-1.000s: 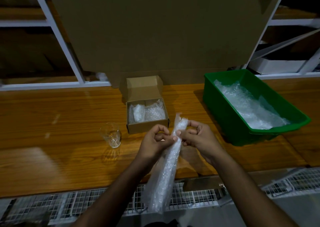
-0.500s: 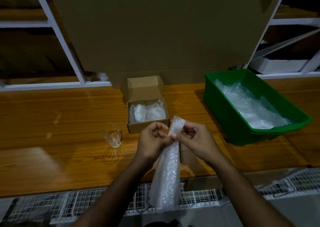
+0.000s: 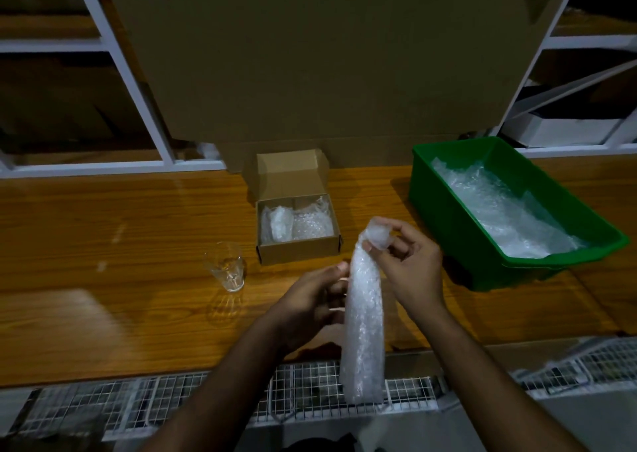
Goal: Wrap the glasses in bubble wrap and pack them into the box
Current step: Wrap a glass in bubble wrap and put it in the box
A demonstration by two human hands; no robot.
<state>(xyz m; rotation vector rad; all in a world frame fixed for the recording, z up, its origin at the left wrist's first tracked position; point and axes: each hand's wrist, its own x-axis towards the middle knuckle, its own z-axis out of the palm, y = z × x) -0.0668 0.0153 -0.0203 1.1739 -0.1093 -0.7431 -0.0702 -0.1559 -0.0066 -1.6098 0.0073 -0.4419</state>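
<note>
**Both hands on a hanging strip of bubble wrap, one glass bare on the tabletop**

From my remote seat I see the right hand (image 3: 410,262) raised over the front of the tabletop, its thumb and fingertips pinching the rolled top end of a long, narrow strip of clear bubble wrap (image 3: 365,313). The strip hangs straight down from that pinch, past the tabletop's front edge, and its lower end dangles in front of the white wire-mesh rack (image 3: 172,407) below. The left hand (image 3: 312,305) sits lower and just to the left, fingers curled against the strip's side about a third of the way down; I judge it to be gripping the strip lightly, though the contact is partly hidden by the wrap itself. The two hands are close but not touching each other.

Left of the hands, a small clear drinking glass (image 3: 225,267) stands upright and unwrapped on the brown wooden tabletop (image 3: 103,245). Just behind the hands sits a small open brown cardboard box (image 3: 298,248), its lid flap standing up at the back; inside lie two bubble-wrapped bundles (image 3: 296,224), side by side. To the right, a green plastic bin (image 3: 458,231) rests at an angle on the tabletop and holds loose sheets of bubble wrap. A large sheet of brown cardboard (image 3: 327,55) stands upright behind the box, against white metal shelving (image 3: 144,107).
</note>
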